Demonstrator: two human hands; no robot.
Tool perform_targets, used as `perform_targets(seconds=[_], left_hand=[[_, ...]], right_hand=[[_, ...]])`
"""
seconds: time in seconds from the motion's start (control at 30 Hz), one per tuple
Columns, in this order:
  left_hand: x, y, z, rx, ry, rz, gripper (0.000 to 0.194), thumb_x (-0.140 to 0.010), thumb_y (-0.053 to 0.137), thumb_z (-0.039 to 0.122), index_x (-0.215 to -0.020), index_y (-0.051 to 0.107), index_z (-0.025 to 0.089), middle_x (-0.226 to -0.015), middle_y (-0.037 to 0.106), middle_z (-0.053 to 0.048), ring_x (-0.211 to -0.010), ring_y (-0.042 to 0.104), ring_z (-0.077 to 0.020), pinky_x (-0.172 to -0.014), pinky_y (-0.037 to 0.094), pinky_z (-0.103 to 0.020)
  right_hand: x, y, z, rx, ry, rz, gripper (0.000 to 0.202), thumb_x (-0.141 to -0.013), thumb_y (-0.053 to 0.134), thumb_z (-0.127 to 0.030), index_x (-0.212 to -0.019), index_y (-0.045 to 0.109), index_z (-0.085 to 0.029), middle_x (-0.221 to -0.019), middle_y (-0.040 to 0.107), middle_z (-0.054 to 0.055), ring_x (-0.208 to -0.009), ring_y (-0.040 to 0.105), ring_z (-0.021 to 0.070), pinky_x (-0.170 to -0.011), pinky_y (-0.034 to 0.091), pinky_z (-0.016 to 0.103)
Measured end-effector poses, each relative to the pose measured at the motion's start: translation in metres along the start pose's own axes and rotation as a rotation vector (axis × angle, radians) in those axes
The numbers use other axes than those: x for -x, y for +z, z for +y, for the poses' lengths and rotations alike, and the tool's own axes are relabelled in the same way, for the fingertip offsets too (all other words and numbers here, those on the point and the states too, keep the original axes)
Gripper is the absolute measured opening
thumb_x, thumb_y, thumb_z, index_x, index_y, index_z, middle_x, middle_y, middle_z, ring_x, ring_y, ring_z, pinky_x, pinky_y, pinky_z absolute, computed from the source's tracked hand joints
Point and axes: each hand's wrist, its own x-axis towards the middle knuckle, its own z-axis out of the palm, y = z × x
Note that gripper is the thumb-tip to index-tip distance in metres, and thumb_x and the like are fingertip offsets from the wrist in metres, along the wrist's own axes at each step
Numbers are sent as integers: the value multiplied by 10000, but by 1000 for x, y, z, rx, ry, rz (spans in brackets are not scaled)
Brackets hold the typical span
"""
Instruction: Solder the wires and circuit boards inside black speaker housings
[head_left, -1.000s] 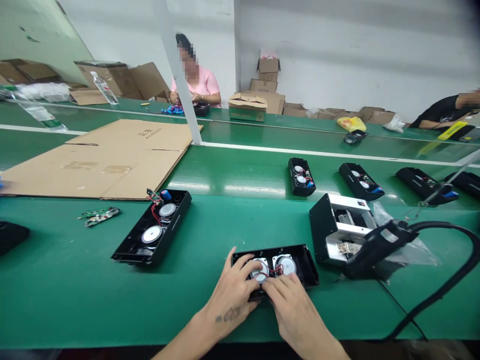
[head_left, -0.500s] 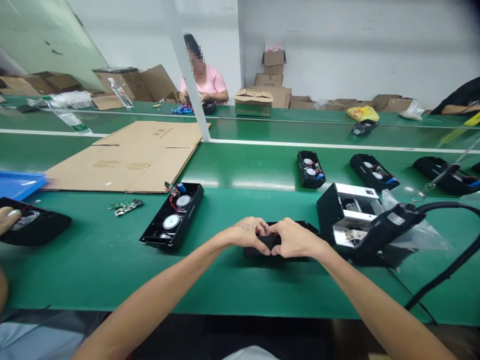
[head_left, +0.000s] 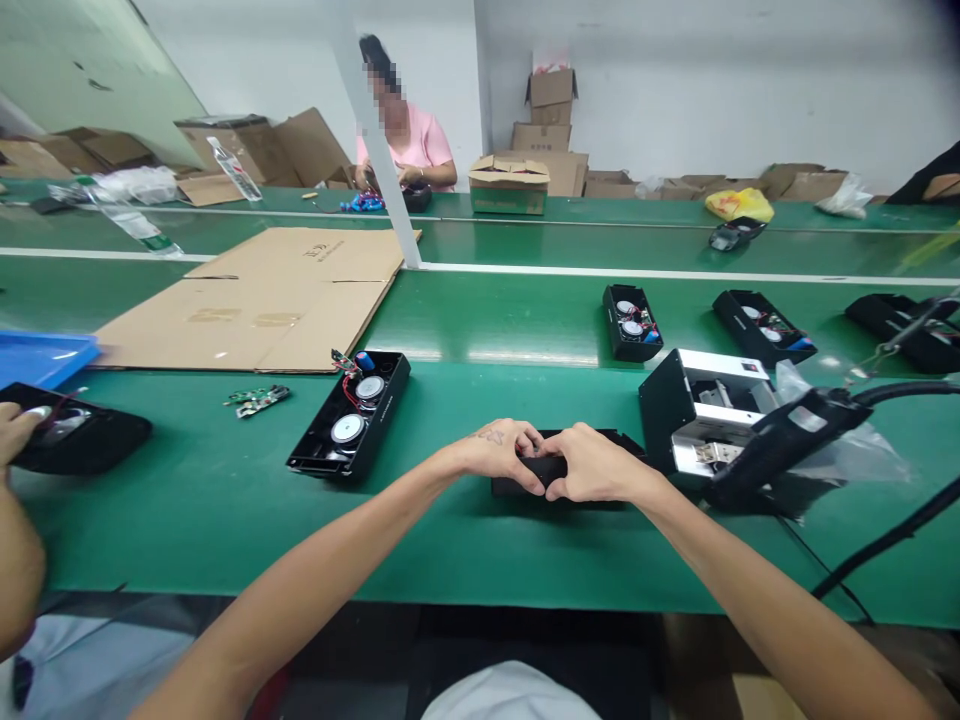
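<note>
Where visible, oblong matte-black casing (head_left: 513, 488)

Print present, none of it readable.
The flat brown cardboard sheet (head_left: 255, 292) bears dark characters above a smaller line; a black, open-topped oblong housing (head_left: 380, 422) near it has tiny pale print along its side.

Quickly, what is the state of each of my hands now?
Left hand: closed, holding the black case.
Right hand: closed, holding the same black case.
</note>
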Motion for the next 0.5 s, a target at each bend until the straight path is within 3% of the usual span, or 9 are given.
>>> perform_targets(seconds=[0.13, 0.3, 0.5], left_hand=[[1, -1, 2, 8, -5, -15, 417, -549, 966, 504, -604, 690, 196, -1242, 729, 19, -889, 654, -160, -656, 428, -252], [0, -1, 1, 9, 4, -16, 411, -552, 972, 503, -675, 727, 198, -1214, 756, 12, -874, 669, -164, -655, 442, -243], [0, 2, -2, -1, 63, 5, 354, -620, 956, 445, -595, 702, 200, -1229, 754, 27, -938, 684, -175, -700, 455, -261]], right_hand=[[6, 4, 1, 10, -3, 28, 312, -739, 845, -299, -1045, 843, -238, -795, 784, 18, -664, 608, 193, -601, 336, 305], [6, 5, 2, 28, -19, 43, 161, -750, 808, -283, -900, 819, -225, -710, 750, 6, -575, 540, 168, -589, 341, 307], [1, 13, 2, 73, -6, 98, 290, -703, 808, -220, -985, 867, -251, -730, 767, 21, -625, 591, 198, -608, 355, 316]])
